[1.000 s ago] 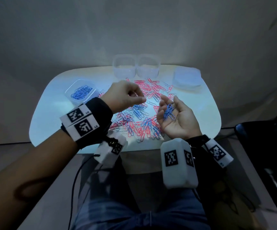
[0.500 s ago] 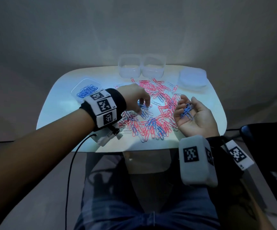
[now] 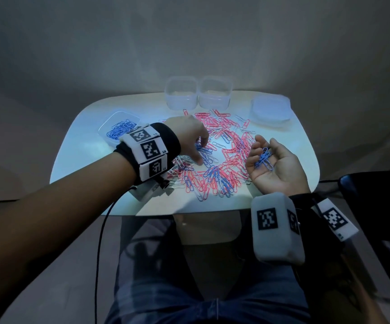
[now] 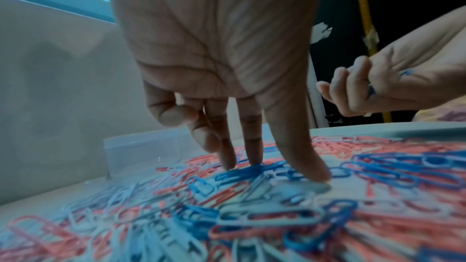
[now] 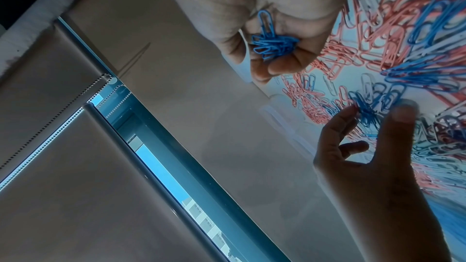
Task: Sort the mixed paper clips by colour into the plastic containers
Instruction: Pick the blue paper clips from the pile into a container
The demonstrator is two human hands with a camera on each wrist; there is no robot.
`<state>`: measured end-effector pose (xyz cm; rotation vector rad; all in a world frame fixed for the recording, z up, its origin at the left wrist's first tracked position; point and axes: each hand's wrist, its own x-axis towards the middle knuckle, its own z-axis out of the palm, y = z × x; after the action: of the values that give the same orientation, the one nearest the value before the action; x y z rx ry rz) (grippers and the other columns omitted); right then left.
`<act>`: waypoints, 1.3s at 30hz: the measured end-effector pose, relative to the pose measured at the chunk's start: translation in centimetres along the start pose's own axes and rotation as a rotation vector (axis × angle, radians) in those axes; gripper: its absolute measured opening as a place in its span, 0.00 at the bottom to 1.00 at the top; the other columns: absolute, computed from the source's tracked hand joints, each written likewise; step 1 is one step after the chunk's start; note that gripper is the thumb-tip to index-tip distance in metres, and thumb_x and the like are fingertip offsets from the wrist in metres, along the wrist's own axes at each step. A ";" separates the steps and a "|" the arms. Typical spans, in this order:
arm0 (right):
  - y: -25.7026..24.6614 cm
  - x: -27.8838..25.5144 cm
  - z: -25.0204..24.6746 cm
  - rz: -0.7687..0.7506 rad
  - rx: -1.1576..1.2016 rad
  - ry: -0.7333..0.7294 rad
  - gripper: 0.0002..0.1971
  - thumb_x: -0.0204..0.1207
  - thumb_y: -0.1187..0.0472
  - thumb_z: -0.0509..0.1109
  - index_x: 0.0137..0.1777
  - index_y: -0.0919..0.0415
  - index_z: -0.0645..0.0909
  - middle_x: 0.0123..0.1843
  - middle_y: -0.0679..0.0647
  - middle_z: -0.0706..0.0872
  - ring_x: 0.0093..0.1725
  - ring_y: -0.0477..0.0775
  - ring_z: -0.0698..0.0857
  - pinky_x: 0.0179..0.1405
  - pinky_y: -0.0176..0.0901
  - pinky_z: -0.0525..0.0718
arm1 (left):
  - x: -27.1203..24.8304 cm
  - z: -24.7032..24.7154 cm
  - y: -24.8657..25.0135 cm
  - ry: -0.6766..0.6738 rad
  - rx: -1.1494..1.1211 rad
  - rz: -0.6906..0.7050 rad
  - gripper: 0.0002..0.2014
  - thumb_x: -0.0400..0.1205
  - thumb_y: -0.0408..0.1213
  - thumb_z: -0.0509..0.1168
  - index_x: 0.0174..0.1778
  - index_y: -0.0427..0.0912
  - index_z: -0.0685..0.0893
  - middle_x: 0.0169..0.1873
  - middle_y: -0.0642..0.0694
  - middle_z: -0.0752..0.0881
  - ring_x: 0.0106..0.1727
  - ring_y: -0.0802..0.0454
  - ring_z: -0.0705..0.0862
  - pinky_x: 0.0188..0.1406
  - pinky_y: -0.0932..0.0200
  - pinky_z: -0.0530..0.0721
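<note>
A mixed pile of red, blue and white paper clips (image 3: 226,157) is spread over the middle of the white table (image 3: 77,157). My left hand (image 3: 201,154) reaches down into it. In the left wrist view two straight fingers (image 4: 252,154) and the thumb touch blue clips (image 4: 239,174) lying in the pile, with none lifted. My right hand (image 3: 263,150) lies palm up at the pile's right edge, its fingers curled round a bunch of blue clips (image 3: 263,159), also plain in the right wrist view (image 5: 273,45). A clear container (image 3: 108,134) at the left holds blue clips.
Two clear containers (image 3: 181,94) (image 3: 215,93) stand side by side at the table's back edge with nothing seen inside. A stack of clear lids (image 3: 270,108) sits at the back right. My knees are below the table's near edge.
My left hand has gone from beside the right palm down and left onto the pile. The right hand stays palm up with its blue clips.
</note>
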<state>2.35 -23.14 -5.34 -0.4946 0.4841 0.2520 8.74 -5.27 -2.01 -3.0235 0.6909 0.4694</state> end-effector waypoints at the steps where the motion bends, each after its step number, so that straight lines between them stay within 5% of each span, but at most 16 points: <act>1: 0.0 0.0 0.0 0.001 0.000 0.002 0.17 0.83 0.56 0.53 0.42 0.63 0.79 0.27 0.52 0.80 0.29 0.42 0.74 0.21 0.26 0.77 | 0.0 0.0 0.0 -0.014 0.012 0.004 0.24 0.69 0.51 0.76 0.59 0.47 0.83 0.55 0.48 0.82 0.59 0.48 0.78 0.45 0.60 0.73; 7: 0.2 -0.1 0.3 0.013 -0.002 0.010 0.17 0.84 0.55 0.53 0.41 0.63 0.79 0.28 0.52 0.79 0.31 0.42 0.73 0.21 0.26 0.76 | 0.3 0.0 -0.1 -0.074 -0.118 -0.010 0.14 0.71 0.40 0.76 0.50 0.42 0.85 0.47 0.48 0.86 0.52 0.48 0.81 0.41 0.63 0.70; 20: 0.2 -0.1 0.1 0.012 -0.001 0.020 0.16 0.83 0.57 0.54 0.42 0.63 0.79 0.30 0.51 0.78 0.31 0.42 0.72 0.20 0.25 0.75 | -0.2 0.5 -0.1 0.012 -0.021 -0.024 0.03 0.78 0.38 0.67 0.45 0.43 0.83 0.45 0.47 0.83 0.47 0.48 0.78 0.40 0.60 0.69; 24: 0.6 0.1 0.3 0.014 -0.016 0.036 0.16 0.83 0.58 0.54 0.41 0.63 0.78 0.31 0.51 0.78 0.29 0.42 0.75 0.21 0.25 0.77 | -0.6 -0.4 -1.0 0.047 -0.204 -0.017 0.05 0.76 0.37 0.71 0.42 0.41 0.84 0.37 0.49 0.82 0.38 0.54 0.76 0.35 0.63 0.70; 27: 1.4 0.2 0.9 0.011 0.004 0.031 0.16 0.84 0.58 0.53 0.39 0.64 0.77 0.29 0.53 0.82 0.31 0.44 0.79 0.23 0.28 0.80 | -1.2 -1.3 -1.4 0.070 -0.428 -0.011 0.08 0.74 0.36 0.74 0.34 0.44 0.81 0.27 0.55 0.78 0.25 0.68 0.74 0.27 0.76 0.68; 31: 2.4 0.4 2.0 0.011 0.005 0.018 0.18 0.84 0.55 0.52 0.38 0.64 0.75 0.29 0.55 0.84 0.34 0.47 0.84 0.26 0.31 0.83 | -2.3 -1.9 -1.1 0.041 -0.833 -0.026 0.08 0.74 0.35 0.73 0.33 0.46 0.81 0.19 0.57 0.78 0.21 0.64 0.69 0.22 0.72 0.65; 34: 3.4 0.3 2.9 0.053 0.019 -0.009 0.21 0.85 0.51 0.50 0.40 0.64 0.74 0.31 0.57 0.83 0.29 0.47 0.84 0.27 0.33 0.84 | -2.8 -1.9 0.4 0.027 -0.911 -0.034 0.06 0.73 0.36 0.74 0.33 0.45 0.84 0.24 0.51 0.79 0.22 0.62 0.68 0.20 0.71 0.64; 37: 3.9 -0.3 3.7 0.073 0.121 -0.101 0.29 0.86 0.49 0.46 0.34 0.66 0.80 0.22 0.54 0.83 0.22 0.47 0.84 0.32 0.35 0.84 | -2.5 -1.4 2.6 0.093 -0.831 -0.028 0.05 0.70 0.33 0.77 0.37 0.37 0.88 0.21 0.53 0.83 0.19 0.68 0.74 0.22 0.73 0.73; 39: 4.0 -0.6 3.8 0.061 0.117 -0.115 0.34 0.86 0.49 0.46 0.30 0.67 0.84 0.23 0.56 0.86 0.23 0.48 0.87 0.34 0.35 0.85 | -2.4 -1.3 3.9 0.098 -0.809 -0.014 0.09 0.68 0.32 0.78 0.41 0.33 0.90 0.24 0.51 0.85 0.22 0.66 0.79 0.32 0.69 0.82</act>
<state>1.92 -17.86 -3.71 -0.3495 0.4001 0.3069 5.38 -7.82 0.17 -3.8170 0.5844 0.7602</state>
